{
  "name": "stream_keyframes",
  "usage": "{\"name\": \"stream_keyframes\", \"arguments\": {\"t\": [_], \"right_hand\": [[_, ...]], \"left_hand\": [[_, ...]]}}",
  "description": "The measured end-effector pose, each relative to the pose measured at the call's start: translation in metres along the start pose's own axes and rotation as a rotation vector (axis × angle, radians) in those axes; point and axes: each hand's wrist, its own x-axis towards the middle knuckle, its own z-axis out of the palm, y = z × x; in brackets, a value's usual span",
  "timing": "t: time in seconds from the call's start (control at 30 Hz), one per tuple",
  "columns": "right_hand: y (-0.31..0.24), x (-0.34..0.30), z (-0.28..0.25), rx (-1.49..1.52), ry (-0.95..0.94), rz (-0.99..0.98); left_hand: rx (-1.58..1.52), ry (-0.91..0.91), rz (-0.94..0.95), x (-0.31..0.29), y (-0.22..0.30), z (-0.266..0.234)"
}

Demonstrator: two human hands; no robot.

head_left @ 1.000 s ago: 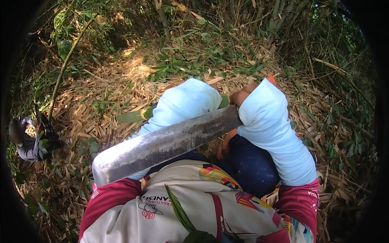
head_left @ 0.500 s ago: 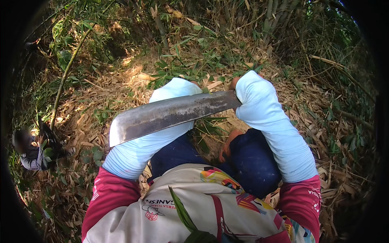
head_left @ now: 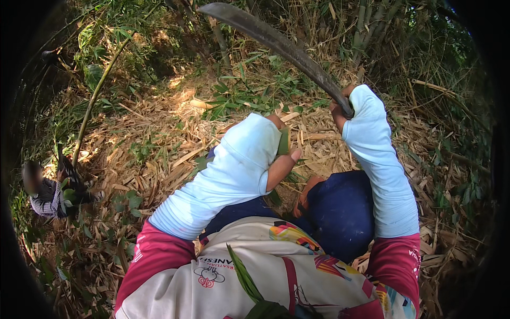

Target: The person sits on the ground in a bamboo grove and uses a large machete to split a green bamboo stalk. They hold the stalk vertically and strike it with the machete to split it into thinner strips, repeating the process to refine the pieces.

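Observation:
My right hand [head_left: 341, 107] is closed round the handle end of a machete [head_left: 289, 49]. Its long dark blade is raised and slants up and left, seen nearly edge-on, with its tip at the top of the view. My left hand [head_left: 280, 169] is lower and nearer the middle, thumb stretched to the right. Between its thumb and fingers shows a flat green piece [head_left: 283, 142], leaf or bamboo, which the hand seems to hold. The pale blue sleeve hides most of the left fingers. A gap separates blade and left hand.
Dry leaves and bamboo litter [head_left: 183, 159] cover the ground around my bent knee [head_left: 340, 207]. A thin slanting bamboo stem [head_left: 94, 101] stands at the left, near a seated person [head_left: 50, 196]. Bamboo stalks [head_left: 364, 26] rise at the back.
My right hand has swung the machete up and away from across my left forearm, turning the blade edge-on. My left hand has shifted right and lower; its thumb and the green piece now show.

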Motion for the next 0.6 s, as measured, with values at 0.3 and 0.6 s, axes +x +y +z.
{"name": "stream_keyframes", "arguments": {"t": [0.3,0.6], "right_hand": [[-0.003,-0.007,0.0,0.05,-0.017,-0.111],[-0.016,-0.015,-0.006,0.053,0.002,-0.249]], "left_hand": [[-0.096,-0.052,-0.04,0.002,-0.008,0.005],[-0.302,-0.047,-0.188,0.009,-0.019,0.006]]}}
